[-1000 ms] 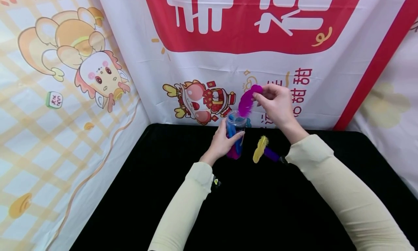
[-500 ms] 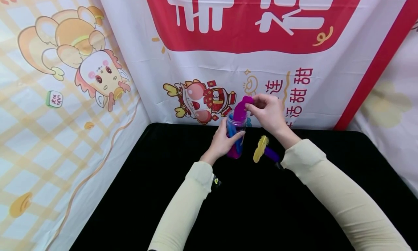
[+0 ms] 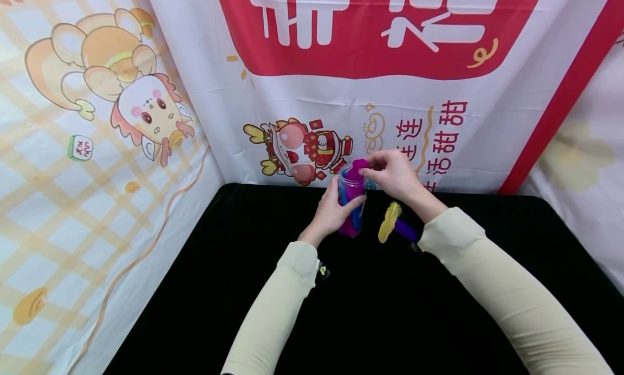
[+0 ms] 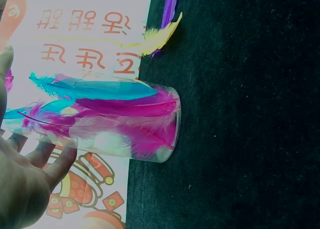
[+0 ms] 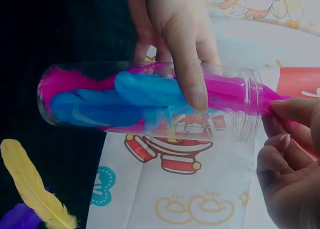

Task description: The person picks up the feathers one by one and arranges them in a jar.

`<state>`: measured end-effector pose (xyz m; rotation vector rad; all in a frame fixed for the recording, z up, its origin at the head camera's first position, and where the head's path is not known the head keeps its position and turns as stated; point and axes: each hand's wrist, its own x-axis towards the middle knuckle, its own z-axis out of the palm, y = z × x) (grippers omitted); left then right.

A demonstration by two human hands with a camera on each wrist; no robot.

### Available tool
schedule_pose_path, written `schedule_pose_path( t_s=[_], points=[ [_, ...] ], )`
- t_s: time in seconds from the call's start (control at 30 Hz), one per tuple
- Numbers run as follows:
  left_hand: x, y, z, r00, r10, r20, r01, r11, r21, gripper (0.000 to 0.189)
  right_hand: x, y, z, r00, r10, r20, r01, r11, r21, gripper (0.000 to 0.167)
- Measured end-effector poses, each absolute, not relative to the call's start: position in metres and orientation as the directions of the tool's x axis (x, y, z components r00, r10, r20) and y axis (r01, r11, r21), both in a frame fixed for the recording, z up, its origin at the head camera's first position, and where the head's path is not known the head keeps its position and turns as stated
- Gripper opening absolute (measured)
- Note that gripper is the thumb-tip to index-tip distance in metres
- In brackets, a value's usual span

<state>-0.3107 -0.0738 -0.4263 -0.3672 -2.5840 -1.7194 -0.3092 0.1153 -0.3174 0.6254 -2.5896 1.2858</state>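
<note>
A clear jar (image 5: 220, 124) with a threaded, uncovered mouth stands upright near the table's back edge. Blue feathers (image 5: 90, 106) and magenta feathers (image 4: 135, 109) fill part of it. My left hand (image 3: 327, 215) grips the jar round its side, thumb in front. At the mouth, my right hand (image 3: 396, 175) pinches the top of a magenta feather (image 3: 358, 170), whose lower part is inside the jar. To the right of the jar, a yellow feather (image 3: 389, 223) lies across a purple feather (image 3: 405, 231) on the table.
Black cloth covers the table (image 3: 380, 310). Behind it hangs a white and red printed banner (image 3: 292, 98), close to the jar. A patterned cloth wall (image 3: 97, 201) runs along the left side.
My right hand has moved down and left, lowering the magenta feather from above the jar into its mouth. The left hand and the jar have stayed in place.
</note>
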Motion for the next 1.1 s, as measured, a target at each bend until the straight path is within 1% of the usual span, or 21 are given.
schedule_pose_path(
  t_s=[0.2,0.33,0.67,0.93,1.1],
  points=[
    [-0.3100,-0.0733,-0.4260,-0.973,0.184,0.142,0.203,0.375,0.905,0.089,-0.3112,0.1177,-0.3172,-0.872,-0.383,0.305,-0.480,0.546,-0.687,0.011],
    [-0.3097,-0.0731,-0.4257,-0.972,0.182,0.147,0.207,0.377,0.903,0.088,-0.3119,0.1184,-0.3164,-0.860,-0.416,0.295,-0.495,0.543,-0.679,0.012],
    [-0.3100,-0.0727,-0.4282,-0.969,0.162,0.185,0.236,0.406,0.883,0.087,-0.3099,0.1190,-0.3160,-0.856,-0.422,0.297,-0.503,0.553,-0.665,0.016],
    [-0.3107,-0.0727,-0.4292,-0.970,0.164,0.179,0.231,0.394,0.890,0.084,-0.3091,0.1205,-0.3157,-0.853,-0.415,0.315,-0.511,0.545,-0.665,0.014],
    [-0.3105,-0.0727,-0.4282,-0.971,0.163,0.172,0.224,0.394,0.892,0.086,-0.3086,0.1239,-0.3149,-0.863,-0.386,0.325,-0.497,0.533,-0.685,0.014]
  ],
)
